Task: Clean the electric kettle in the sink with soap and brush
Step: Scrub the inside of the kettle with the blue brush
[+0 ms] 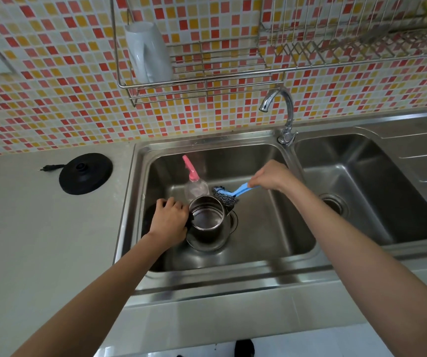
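Leftmost, a black kettle base lay on the counter with its plug beside it. Right of that, in the left basin of the sink, the left hand clenched the dark handle of the steel kettle, which stood upright with its mouth open. A clear spray bottle with a pink nozzle stood just behind the kettle. The wire-wool head of a brush hung at the kettle's far rim; contact could not be told. The right hand grasped its blue handle, near the tap
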